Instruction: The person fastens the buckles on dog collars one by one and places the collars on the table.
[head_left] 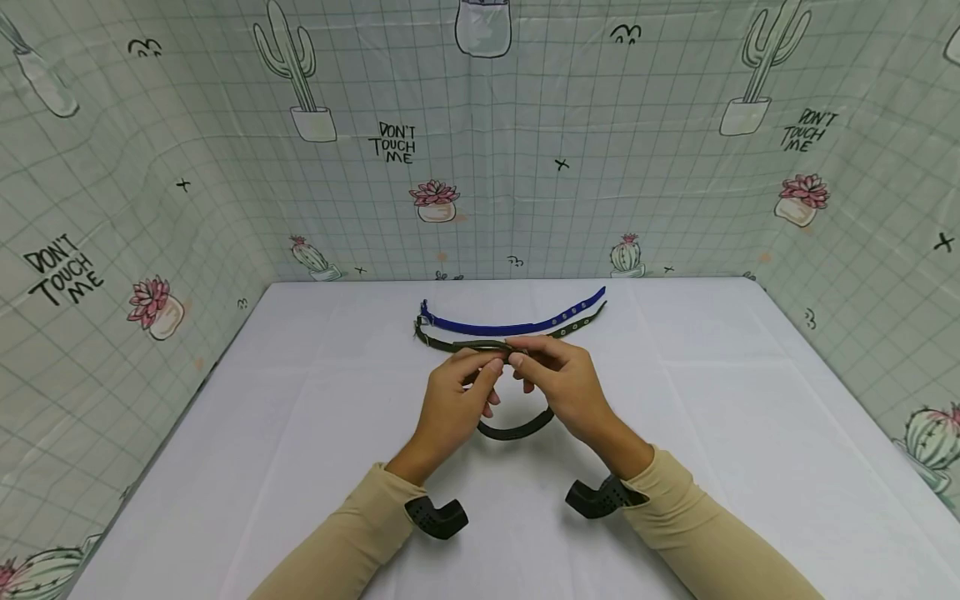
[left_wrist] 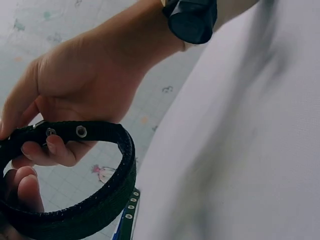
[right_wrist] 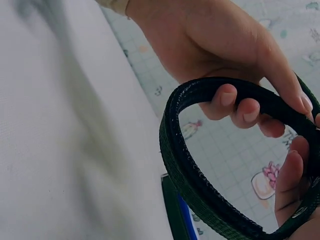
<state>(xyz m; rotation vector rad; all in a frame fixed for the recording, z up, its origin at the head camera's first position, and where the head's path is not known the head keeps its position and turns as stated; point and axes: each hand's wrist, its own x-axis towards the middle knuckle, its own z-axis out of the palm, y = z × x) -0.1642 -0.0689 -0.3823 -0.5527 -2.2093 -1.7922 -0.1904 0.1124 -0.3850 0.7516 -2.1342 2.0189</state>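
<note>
Both hands hold a dark green collar (head_left: 516, 433) with metal eyelets, bent round into a loop over the table. My left hand (head_left: 452, 402) pinches the strap between thumb and fingers at the top of the loop. Beside it, my right hand (head_left: 576, 390) grips the overlapping strap, thumb close to the left thumb. In the left wrist view, eyelets show on the collar (left_wrist: 112, 200) near the left fingers, with a bit of metal at the thumb. The right wrist view shows the fingers curled round the padded inner side of the collar (right_wrist: 200, 192).
Behind the hands a blue collar (head_left: 487, 330) lies stretched across the white table (head_left: 337, 467), with another dark green collar (head_left: 437, 342) just in front of it. A cloth backdrop (head_left: 517, 200) printed with cacti surrounds the table's back and sides.
</note>
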